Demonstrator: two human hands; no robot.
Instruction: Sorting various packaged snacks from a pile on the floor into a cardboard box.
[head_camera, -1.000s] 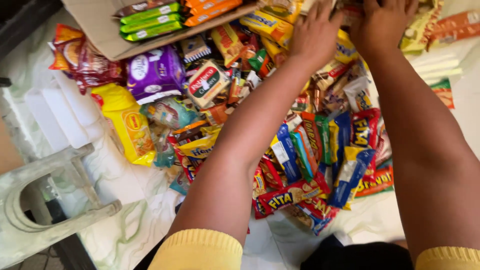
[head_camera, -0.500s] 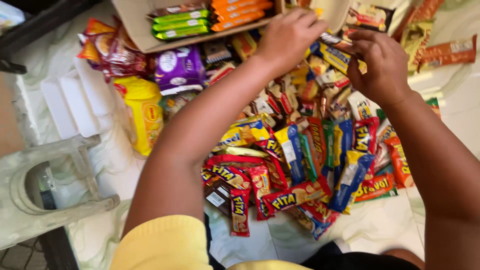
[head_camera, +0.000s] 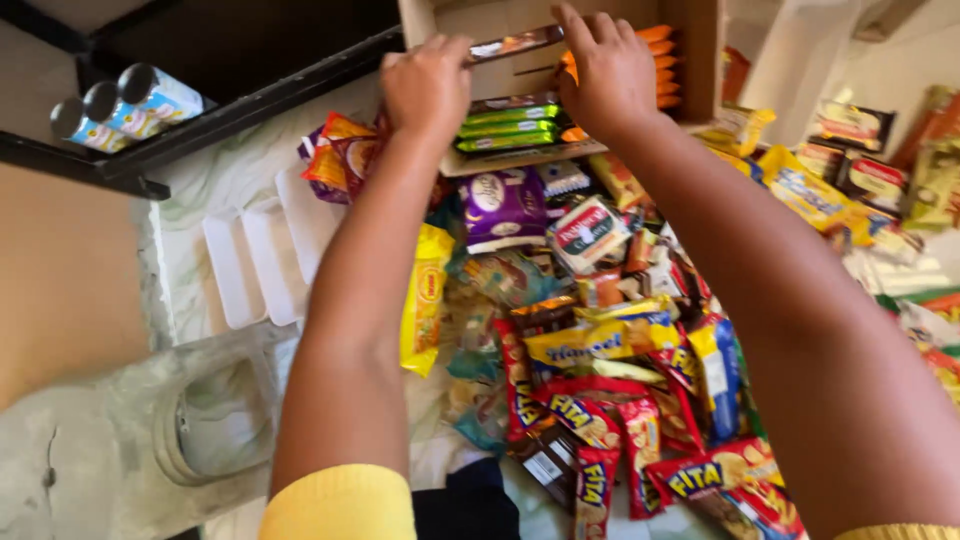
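Observation:
Both my hands reach into an open cardboard box (head_camera: 700, 60) at the top of the view. My left hand (head_camera: 428, 85) and my right hand (head_camera: 605, 75) hold the two ends of a long brown snack bar (head_camera: 515, 43) over the box. Inside the box lie green bars (head_camera: 505, 130) in a row and orange bars (head_camera: 655, 70) stacked at the right. Below my arms spreads a heap of snack packets (head_camera: 600, 350) in red, yellow and blue wrappers.
A purple packet (head_camera: 500, 200) and a yellow packet (head_camera: 425, 300) lie left of the heap. White trays (head_camera: 255, 260) sit on the pale cloth at the left. Rolled tubes (head_camera: 120, 105) rest on a dark shelf at the top left. More boxed snacks (head_camera: 860, 170) lie at the right.
My hands have left the heap of packets and moved up into the cardboard box, now holding a brown bar between them. The view has tilted up and shows the shelf.

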